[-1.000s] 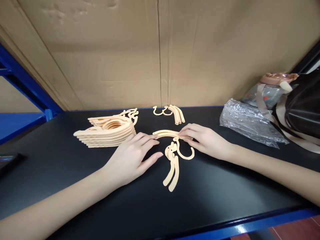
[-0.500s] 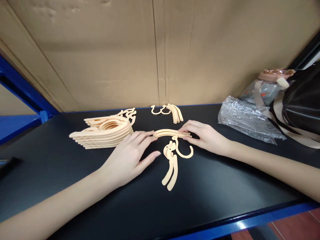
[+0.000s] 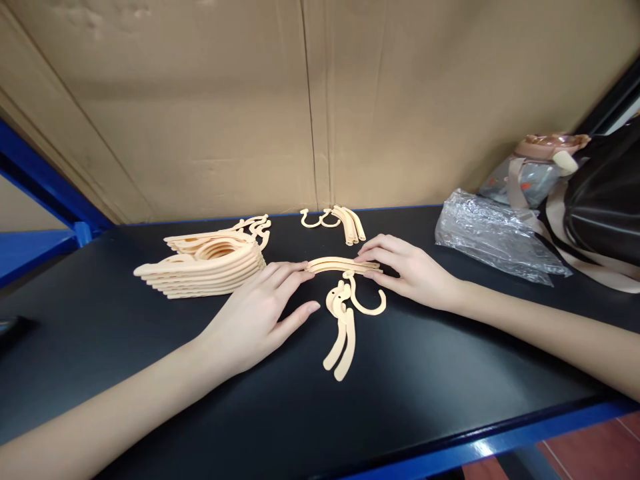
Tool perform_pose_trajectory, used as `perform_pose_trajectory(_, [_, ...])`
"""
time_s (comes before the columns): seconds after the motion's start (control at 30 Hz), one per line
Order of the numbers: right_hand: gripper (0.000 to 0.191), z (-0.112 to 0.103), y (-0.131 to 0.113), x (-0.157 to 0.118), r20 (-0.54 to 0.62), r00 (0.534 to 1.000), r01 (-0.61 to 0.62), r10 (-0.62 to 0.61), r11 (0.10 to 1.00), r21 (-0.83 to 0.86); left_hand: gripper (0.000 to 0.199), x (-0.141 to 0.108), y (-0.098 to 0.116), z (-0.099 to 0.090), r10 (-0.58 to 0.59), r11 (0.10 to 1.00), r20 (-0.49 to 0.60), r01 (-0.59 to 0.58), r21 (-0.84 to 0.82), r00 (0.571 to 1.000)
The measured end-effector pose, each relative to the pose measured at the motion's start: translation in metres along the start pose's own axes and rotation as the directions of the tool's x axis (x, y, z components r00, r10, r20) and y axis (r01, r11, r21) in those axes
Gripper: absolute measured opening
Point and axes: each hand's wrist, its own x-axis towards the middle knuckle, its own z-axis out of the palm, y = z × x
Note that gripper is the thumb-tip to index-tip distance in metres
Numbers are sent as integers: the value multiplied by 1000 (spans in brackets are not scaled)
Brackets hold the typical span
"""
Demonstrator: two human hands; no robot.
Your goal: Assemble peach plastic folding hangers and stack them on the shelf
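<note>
Two curved cream hanger arms [image 3: 333,265] lie side by side on the black tabletop between my hands. My left hand [image 3: 263,310] rests flat with fingers stretched to their left end and its thumb held apart. At the right end, my right hand [image 3: 407,272] has its fingers behind the arms and its thumb in front, closed on them. Just below lies a cream hanger hook [image 3: 369,311], its top close to the arms. Nearer to me, two overlapping hanger arms with rounded, holed ends [image 3: 343,333] lie lengthwise.
A stack of cream folding hangers [image 3: 200,270] stands left, with loose hooks [image 3: 257,227] behind it. More hooks [image 3: 315,222] and curved arms [image 3: 350,225] lie at the back by the cardboard wall [image 3: 225,120]. Clear plastic bags [image 3: 493,237], a strapped bottle [image 3: 537,170] and a dark bag [image 3: 607,193] sit right.
</note>
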Motion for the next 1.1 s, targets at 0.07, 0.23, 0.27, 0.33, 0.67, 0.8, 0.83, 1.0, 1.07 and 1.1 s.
perform_pose_trajectory(0.07, [23, -1, -3, -1, 13, 997, 76, -75, 991, -106, 42, 0, -1, 0, 20, 1000, -11, -20, -5, 1000])
perform_pose_trajectory(0.23, [29, -1, -13, -2, 87, 974, 226, -209, 924, -307, 42, -4, 3, -5, 261, 959, 9, -258, -116, 965])
perform_pose_trajectory(0.27, [29, 0, -14, -1, 96, 969, 245, -226, 911, -331, 47, -5, 5, -6, 320, 938, 33, -312, -149, 947])
perform_pose_trajectory(0.33, [28, 0, -15, -1, 116, 963, 270, -245, 898, -348, 58, -7, 8, -7, 409, 899, 88, -385, -208, 908])
perform_pose_trajectory(0.67, [22, -8, -21, -7, 235, 896, 442, -376, 806, -394, 55, -5, 0, -8, 458, 875, 90, -431, -221, 884])
perform_pose_trajectory(0.8, [19, -2, -24, -8, 240, 885, 462, -399, 816, -347, 52, -5, -2, -11, 464, 877, 66, -448, -176, 883])
perform_pose_trajectory(0.83, [18, -1, -24, -8, 217, 895, 441, -389, 840, -315, 51, -5, -2, -11, 474, 873, 58, -461, -160, 878])
perform_pose_trajectory(1.0, [14, -3, -24, -4, -63, 971, 222, -232, 965, -138, 52, -8, 0, -14, 492, 870, 25, -490, -55, 870])
perform_pose_trajectory(1.07, [14, -6, -22, -4, -206, 973, 93, -101, 994, -51, 53, -10, 1, -15, 461, 888, 17, -460, -17, 887])
perform_pose_trajectory(1.1, [13, -7, -20, -4, -254, 967, 19, -15, 1000, 13, 54, -10, 2, -15, 446, 895, 13, -446, 3, 895])
